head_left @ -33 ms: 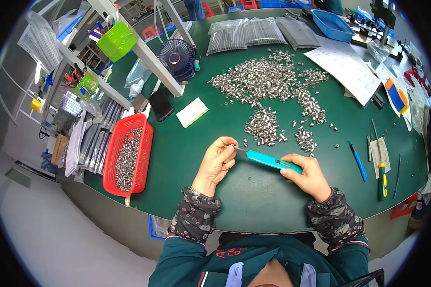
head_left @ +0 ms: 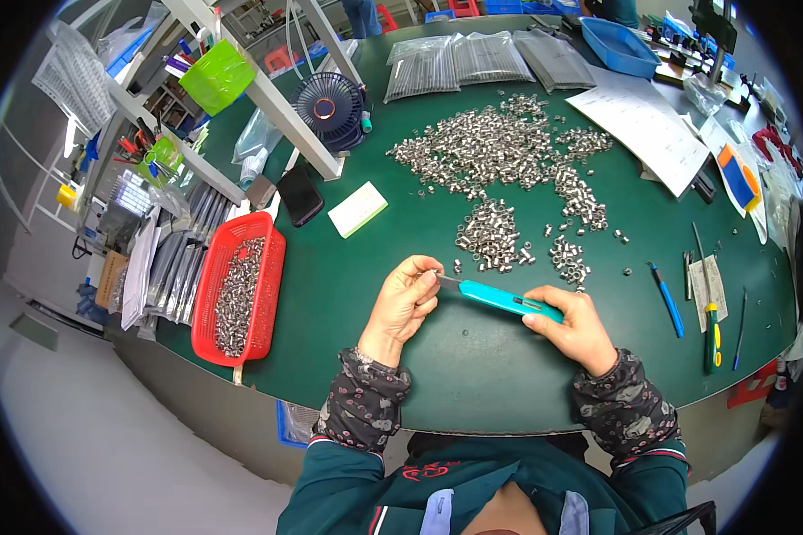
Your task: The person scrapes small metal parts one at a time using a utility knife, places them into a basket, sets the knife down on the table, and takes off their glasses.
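Note:
My right hand (head_left: 573,328) is closed round a turquoise utility knife (head_left: 500,297) by its rear end. The knife's blade (head_left: 449,283) points left, its tip at the fingertips of my left hand (head_left: 403,303). Thumb and forefinger of that hand pinch a small metal sleeve (head_left: 434,271), mostly hidden by the fingers. Beyond my hands lies a small heap of short, shiny metal sleeves (head_left: 491,234), and a larger spread of the same sleeves (head_left: 500,143) behind it.
At the left stands a red plastic basket (head_left: 275,294) with metal sleeves inside. A phone (head_left: 301,195), notepad (head_left: 358,210) and small fan (head_left: 327,109) lie near the shelf post. To the right are a blue-handled tool (head_left: 668,303) and a green-yellow screwdriver (head_left: 712,339). Papers (head_left: 642,125) lie at far right.

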The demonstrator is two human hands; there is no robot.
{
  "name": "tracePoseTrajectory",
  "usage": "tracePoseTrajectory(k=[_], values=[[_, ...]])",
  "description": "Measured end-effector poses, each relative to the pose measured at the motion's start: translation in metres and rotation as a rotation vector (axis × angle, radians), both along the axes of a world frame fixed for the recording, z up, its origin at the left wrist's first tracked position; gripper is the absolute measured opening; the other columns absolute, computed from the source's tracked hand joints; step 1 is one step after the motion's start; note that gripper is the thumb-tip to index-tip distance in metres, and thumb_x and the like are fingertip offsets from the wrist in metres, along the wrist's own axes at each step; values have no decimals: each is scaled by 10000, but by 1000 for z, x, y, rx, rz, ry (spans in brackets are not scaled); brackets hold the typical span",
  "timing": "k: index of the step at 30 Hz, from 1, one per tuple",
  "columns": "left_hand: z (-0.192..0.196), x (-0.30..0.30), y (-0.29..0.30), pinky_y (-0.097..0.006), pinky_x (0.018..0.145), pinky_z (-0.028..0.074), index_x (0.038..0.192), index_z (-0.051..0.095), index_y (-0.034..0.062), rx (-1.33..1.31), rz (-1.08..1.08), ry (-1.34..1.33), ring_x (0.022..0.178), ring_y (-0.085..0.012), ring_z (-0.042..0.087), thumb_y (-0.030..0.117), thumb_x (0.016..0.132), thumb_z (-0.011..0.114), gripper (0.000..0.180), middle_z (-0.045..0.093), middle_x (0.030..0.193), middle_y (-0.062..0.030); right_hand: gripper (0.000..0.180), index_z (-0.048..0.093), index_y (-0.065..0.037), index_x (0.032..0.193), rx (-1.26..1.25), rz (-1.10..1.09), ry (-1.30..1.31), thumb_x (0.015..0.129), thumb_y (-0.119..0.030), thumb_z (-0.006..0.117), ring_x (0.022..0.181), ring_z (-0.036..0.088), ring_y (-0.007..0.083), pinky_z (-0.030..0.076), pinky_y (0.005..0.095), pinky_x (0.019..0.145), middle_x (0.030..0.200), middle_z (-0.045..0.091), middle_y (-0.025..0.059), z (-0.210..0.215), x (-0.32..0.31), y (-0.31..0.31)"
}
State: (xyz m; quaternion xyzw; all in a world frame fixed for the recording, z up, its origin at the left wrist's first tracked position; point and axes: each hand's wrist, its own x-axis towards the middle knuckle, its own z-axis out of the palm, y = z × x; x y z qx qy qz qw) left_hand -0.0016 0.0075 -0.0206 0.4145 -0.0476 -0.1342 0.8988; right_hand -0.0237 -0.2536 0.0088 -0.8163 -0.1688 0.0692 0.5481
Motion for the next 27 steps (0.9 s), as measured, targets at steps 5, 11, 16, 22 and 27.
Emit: tracePoseTrajectory(k=[5, 11, 16, 22, 27], values=[[3, -2, -4, -145, 369, 227, 942, 548, 5, 47, 26, 39, 472, -20, 289, 58, 854, 539, 104, 487, 718, 12, 279, 616, -58, 931, -79, -58, -166, 721, -235, 663, 651, 592, 263, 448, 332, 575, 778, 612, 113, -4, -1, 0], [-2, -1, -1, -140, 372, 237, 936, 564, 15, 30, -2, 61, 473, -25, 312, 88, 860, 538, 108, 539, 759, -20, 288, 614, -89, 933, -201, -129, -348, 707, -259, 669, 589, 552, 276, 428, 362, 528, 708, 564, 77, -2, -4, 2], [-3, -1, -2, -138, 372, 235, 927, 565, 15, 26, -6, 74, 474, -26, 316, 128, 868, 538, 131, 529, 727, -28, 263, 602, -86, 920, -272, -161, -502, 706, -224, 668, 557, 540, 265, 420, 351, 495, 678, 530, 78, 3, -4, 4], [3, -1, -2, -133, 375, 243, 930, 552, 24, 24, 126, 100, 505, -24, 339, 155, 880, 524, 143, 503, 771, -23, 303, 580, -70, 904, -148, -248, -674, 640, -145, 709, 555, 526, 262, 417, 350, 499, 666, 493, 81, 1, 2, 2], [5, 1, 4, -135, 372, 242, 944, 545, 26, -3, 165, 73, 513, -25, 335, 160, 894, 499, 151, 491, 801, -23, 330, 571, -73, 908, -441, 2, -700, 618, -136, 714, 558, 511, 237, 412, 345, 504, 659, 471, 71, 9, -6, 5]])
